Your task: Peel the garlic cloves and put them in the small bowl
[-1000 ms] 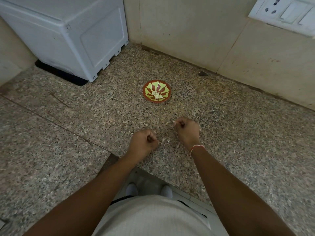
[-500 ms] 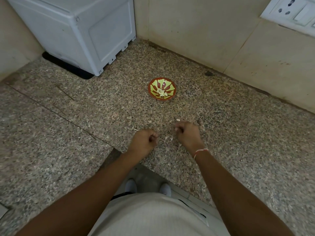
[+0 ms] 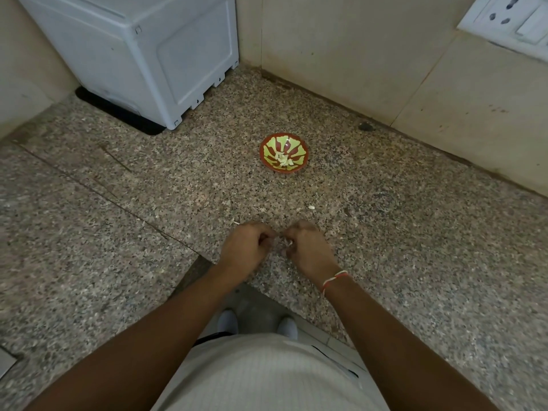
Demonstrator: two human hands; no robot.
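Observation:
A small red and yellow-green bowl [image 3: 284, 143] stands on the speckled granite counter [image 3: 148, 203], with several pale peeled cloves [image 3: 284, 160] at its bottom. Nearer to me, my left hand [image 3: 246, 247] and my right hand [image 3: 308, 250] sit close together just above the counter, fingers curled. Between their fingertips shows a small pale garlic clove [image 3: 287, 242], pinched by the right hand; the left fingertips reach toward it. A loose whitish piece of garlic [image 3: 311, 207] lies on the counter between the hands and the bowl.
A white appliance [image 3: 142, 54] stands at the back left on a black mat. Tiled walls close the back and right, with a switch and socket plate [image 3: 510, 22] at top right. Bits of garlic skin [image 3: 235, 222] lie near my hands. The counter's front edge runs below my wrists.
My two hands have come together from being apart, and the fingertips now meet around the clove. The view has shifted slightly, so the bowl sits a little further right.

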